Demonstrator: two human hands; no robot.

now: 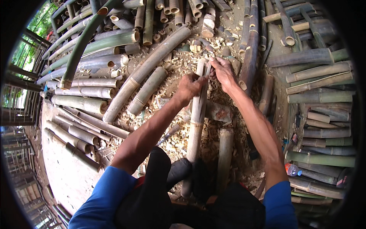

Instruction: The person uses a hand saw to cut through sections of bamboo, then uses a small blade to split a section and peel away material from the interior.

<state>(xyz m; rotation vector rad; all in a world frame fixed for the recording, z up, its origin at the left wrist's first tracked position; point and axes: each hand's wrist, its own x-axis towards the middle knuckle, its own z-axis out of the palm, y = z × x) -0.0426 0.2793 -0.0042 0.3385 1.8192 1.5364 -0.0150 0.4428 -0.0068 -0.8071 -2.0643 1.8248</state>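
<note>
A long pale bamboo pole (196,118) stretches away from between my knees, its far end raised among the shavings. My left hand (188,88) is closed round this pole near its far end, thumb on top. Just to the right, my right hand (225,74) is closed, with thumb and fingers pinched at the pole's tip. A thin greyish strip shows between the two hands; whether it is a blade or a split piece of bamboo I cannot tell. Under the pole lies a short wooden block (219,111) with a scarred face.
Shavings (175,143) cover the ground. A shorter bamboo piece (225,152) lies right of the pole, and a thick bamboo length (146,72) lies to the left. Stacked bamboo (322,133) lines the right side. A plastic bottle (292,170) lies by that stack.
</note>
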